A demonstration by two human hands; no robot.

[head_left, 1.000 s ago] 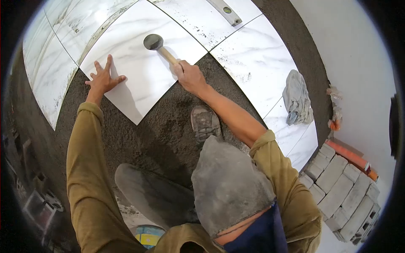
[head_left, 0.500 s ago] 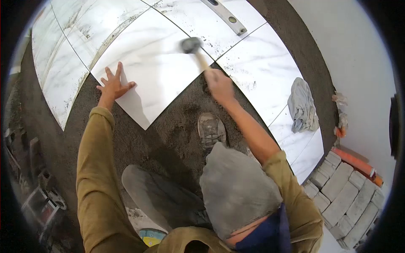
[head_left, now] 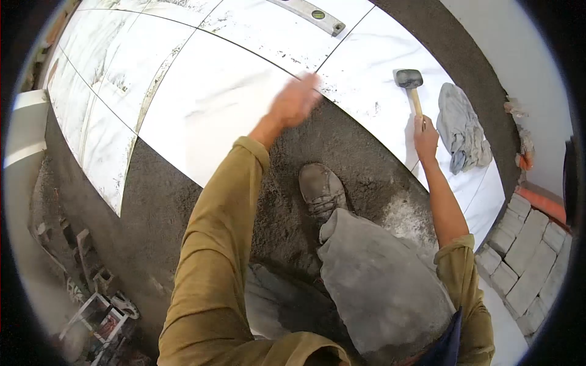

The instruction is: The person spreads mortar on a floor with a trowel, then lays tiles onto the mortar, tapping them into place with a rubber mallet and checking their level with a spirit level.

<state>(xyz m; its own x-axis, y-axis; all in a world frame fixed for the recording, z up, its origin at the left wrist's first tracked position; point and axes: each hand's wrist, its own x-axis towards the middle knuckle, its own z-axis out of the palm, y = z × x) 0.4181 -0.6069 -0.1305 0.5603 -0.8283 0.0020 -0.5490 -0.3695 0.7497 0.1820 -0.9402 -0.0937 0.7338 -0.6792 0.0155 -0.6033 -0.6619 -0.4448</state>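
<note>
Your right hand (head_left: 426,139) is closed around the wooden handle of a mallet (head_left: 412,86), and the dark head of it points away from you. The mallet is over the right tile (head_left: 372,67), near a crumpled grey cloth (head_left: 462,125) which lies on the tiles at that side. I cannot tell if the mallet touches the tile below it.

Your left hand (head_left: 295,100) is blurred, so I cannot tell whether it is spread or pressed together. It is at the far right corner of the middle tile (head_left: 213,91), close to where this tile meets its neighbours; a contact is not clear. The middle tile lies in front of you, toward the left, and your left sleeve (head_left: 217,244) covers a part of its near edge.

Farther away, a spirit level (head_left: 312,15) lies on another white tile (head_left: 256,30). Your shoe (head_left: 322,190) stands on the rough dark mortar (head_left: 360,143), between your two arms. At the right, grey blocks (head_left: 528,244) lie in rows, with an orange tube (head_left: 545,202) beside them.
</note>
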